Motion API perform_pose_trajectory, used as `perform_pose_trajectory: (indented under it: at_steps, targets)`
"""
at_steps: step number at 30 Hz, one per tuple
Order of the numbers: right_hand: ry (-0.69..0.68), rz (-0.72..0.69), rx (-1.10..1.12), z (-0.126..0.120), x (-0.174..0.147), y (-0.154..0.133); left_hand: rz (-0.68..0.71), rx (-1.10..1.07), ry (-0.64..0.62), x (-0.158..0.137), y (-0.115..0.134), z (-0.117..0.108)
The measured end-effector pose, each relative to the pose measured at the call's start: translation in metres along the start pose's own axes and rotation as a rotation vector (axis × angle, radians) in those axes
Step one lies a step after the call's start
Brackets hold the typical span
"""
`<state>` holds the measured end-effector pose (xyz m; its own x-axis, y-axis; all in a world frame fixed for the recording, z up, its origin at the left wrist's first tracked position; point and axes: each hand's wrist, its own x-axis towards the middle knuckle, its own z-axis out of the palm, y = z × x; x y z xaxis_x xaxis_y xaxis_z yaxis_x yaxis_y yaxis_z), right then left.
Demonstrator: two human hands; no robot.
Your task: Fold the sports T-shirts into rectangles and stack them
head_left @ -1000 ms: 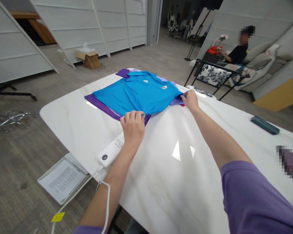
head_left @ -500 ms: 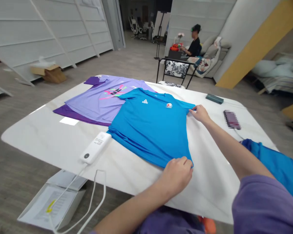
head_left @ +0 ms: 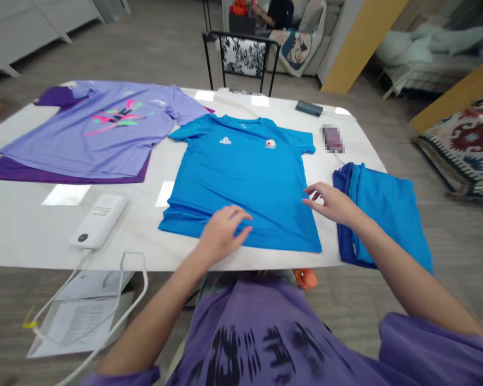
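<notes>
A blue T-shirt point(head_left: 245, 177) lies spread flat, collar away from me, with a small white logo and a round badge on its chest. Over its lower front hovers my left hand point(head_left: 224, 233), fingers apart and holding nothing. By the shirt's right side edge is my right hand point(head_left: 330, 202), thumb and fingers parted, also without anything in it. To the left, a lilac T-shirt point(head_left: 116, 128) with a pink and green print rests on top of a dark purple garment point(head_left: 64, 172). Folded blue clothes point(head_left: 390, 209) sit under and beside my right forearm.
A white power device point(head_left: 100, 221) with a cable is at the table's point(head_left: 265, 260) left front. A dark case point(head_left: 309, 108) and a blurred phone point(head_left: 332, 139) lie at the back right. Beyond stands a chair point(head_left: 243, 56); a person point(head_left: 279, 13) sits farther off.
Both hands have let go of the blue T-shirt's right sleeve and hem corner. My left hand has moved left over the shirt, my right hand nearer me. The view has tilted down and right.
</notes>
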<state>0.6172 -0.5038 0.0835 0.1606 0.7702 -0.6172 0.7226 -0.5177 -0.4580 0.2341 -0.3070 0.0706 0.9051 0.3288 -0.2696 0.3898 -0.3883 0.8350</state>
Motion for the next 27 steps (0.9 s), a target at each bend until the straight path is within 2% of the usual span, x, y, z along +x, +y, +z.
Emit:
perform_pose_trajectory:
  at_steps: [3,4,6,9,12,15,18,20,22,24,27]
  targets:
    - [-0.114,-0.067,0.028,0.025,-0.07,-0.054,-0.159,0.154,0.095,-0.068,-0.07,-0.03]
    - [-0.115,-0.081,0.026,0.034,-0.086,-0.064,-0.191,0.175,0.113,-0.089,-0.085,-0.036]
    - [-0.076,-0.087,0.037,0.05,-0.109,-0.073,-0.228,0.188,0.132,-0.124,-0.099,-0.042]
    - [0.012,-0.059,0.084,0.066,-0.124,-0.07,-0.242,0.179,0.125,-0.154,-0.092,-0.042]
    - [0.043,-0.025,0.126,0.069,-0.133,-0.067,-0.237,0.174,0.132,-0.166,-0.074,-0.037]
    - [-0.023,0.02,0.177,0.06,-0.145,-0.069,-0.246,0.145,0.121,-0.178,-0.059,-0.037]
    - [-0.18,0.068,0.251,0.039,-0.153,-0.076,-0.303,0.054,0.042,-0.184,-0.045,-0.047]
    - [-0.274,0.091,0.281,0.023,-0.146,-0.079,-0.351,-0.003,0.014,-0.173,-0.04,-0.058]
    - [-0.259,0.116,0.284,0.011,-0.12,-0.078,-0.353,0.002,0.077,-0.144,-0.043,-0.068]
    - [-0.122,0.145,0.265,0.006,-0.073,-0.066,-0.311,0.044,0.183,-0.095,-0.057,-0.073]
    - [0.148,0.188,0.206,0.01,0.022,-0.03,-0.261,0.076,0.3,0.0,-0.103,-0.07]
